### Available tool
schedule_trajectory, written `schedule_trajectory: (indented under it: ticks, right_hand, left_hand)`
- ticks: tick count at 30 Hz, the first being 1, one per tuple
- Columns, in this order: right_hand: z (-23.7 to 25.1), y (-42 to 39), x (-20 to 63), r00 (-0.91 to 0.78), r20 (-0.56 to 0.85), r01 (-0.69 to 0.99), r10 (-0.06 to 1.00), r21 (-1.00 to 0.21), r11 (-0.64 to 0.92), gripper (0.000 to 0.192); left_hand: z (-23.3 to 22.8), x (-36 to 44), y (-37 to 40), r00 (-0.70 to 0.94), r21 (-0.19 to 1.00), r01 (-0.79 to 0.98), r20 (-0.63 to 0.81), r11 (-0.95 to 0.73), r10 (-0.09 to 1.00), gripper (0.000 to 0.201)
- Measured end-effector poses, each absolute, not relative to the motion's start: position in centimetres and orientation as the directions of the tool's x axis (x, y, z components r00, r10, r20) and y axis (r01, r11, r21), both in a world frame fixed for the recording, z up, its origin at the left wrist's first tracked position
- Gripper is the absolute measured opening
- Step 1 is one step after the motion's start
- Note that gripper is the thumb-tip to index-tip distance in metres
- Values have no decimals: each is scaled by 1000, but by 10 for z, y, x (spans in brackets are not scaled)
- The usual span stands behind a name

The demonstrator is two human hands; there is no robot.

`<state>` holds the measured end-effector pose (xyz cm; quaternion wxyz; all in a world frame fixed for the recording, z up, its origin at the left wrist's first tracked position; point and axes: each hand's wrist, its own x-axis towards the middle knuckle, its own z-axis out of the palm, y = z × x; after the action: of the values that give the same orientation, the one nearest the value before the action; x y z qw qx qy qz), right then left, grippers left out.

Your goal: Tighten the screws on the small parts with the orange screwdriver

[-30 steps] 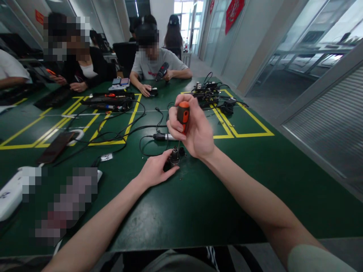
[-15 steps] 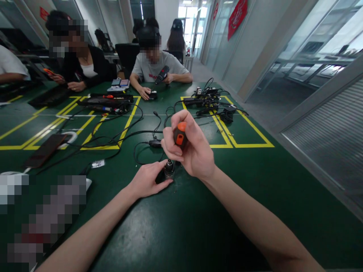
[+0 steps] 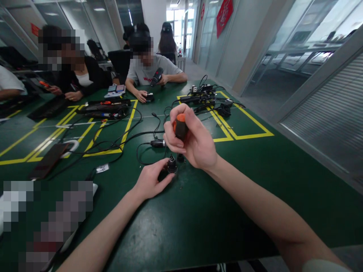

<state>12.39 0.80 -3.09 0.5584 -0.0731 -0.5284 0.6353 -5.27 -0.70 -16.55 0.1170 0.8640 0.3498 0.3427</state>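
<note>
Two hands (image 3: 153, 180), one screwdriver (image 3: 180, 126), perhaps

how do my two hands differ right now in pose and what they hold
The right hand is raised off the table, fist closed around an upright orange-and-black screwdriver. The left hand lies low on the green table, fingers steadying a small dark metal part. Both are bare and meet over that part.

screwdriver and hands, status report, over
Right hand shut on orange-and-black screwdriver, upright. Left hand steadies small black metal part on green table. Black cable close behind.
</note>
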Motion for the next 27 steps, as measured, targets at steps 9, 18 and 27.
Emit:
schedule_trajectory:
  ticks: [9,18,27]
  right_hand:
    - [-30,10,126,-408,485,-617,774,-771,158,51]
    - [-28,10,128,-426,528,-639,735,-750,169,55]
    - [-31,5,128,-380,501,-616,777,-764,192,41]
  left_hand:
    - [-165,-52,-9,476,548,527,442,-649,760,33]
    - [-169,-49,-13,486,618,451,436,-645,758,52]
    - [-168,-41,-15,480,559,495,463,-666,745,51]
